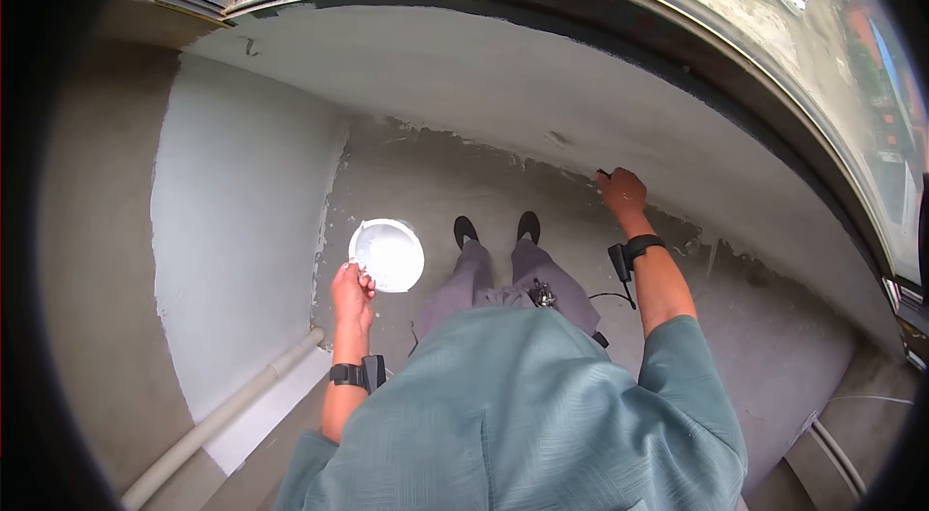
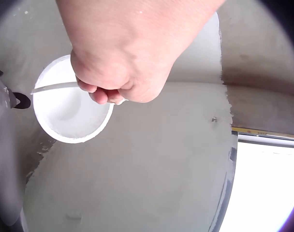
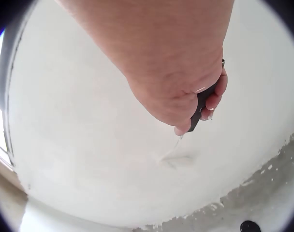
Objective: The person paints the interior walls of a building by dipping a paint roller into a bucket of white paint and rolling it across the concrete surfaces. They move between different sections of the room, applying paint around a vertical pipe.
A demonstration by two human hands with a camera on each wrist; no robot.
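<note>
My left hand (image 1: pixel 352 300) grips the thin handle (image 2: pixel 55 87) of a white bucket (image 1: pixel 392 257), its fingers curled round it. In the left wrist view the bucket hangs below the knuckles, and whitish material coats its inside. My right hand (image 1: pixel 624 192), reaching forward, is at the low wall (image 1: pixel 464 66) under the window. Its fingers wrap a black handle (image 3: pixel 201 104), apparently of a putty knife; a thin pale blade (image 3: pixel 179 141) shows edge-on below the thumb, mostly hidden. Beyond the blade, a grey smudge marks the whitened wall.
Both feet stand on the grey floor (image 1: pixel 445 167), spattered white along the wall base. A whitened side wall (image 1: pixel 242 192) is at left, with a pale pipe (image 1: pixel 227 419) running low along it. The dark window frame (image 1: pixel 619 3) tops the front wall.
</note>
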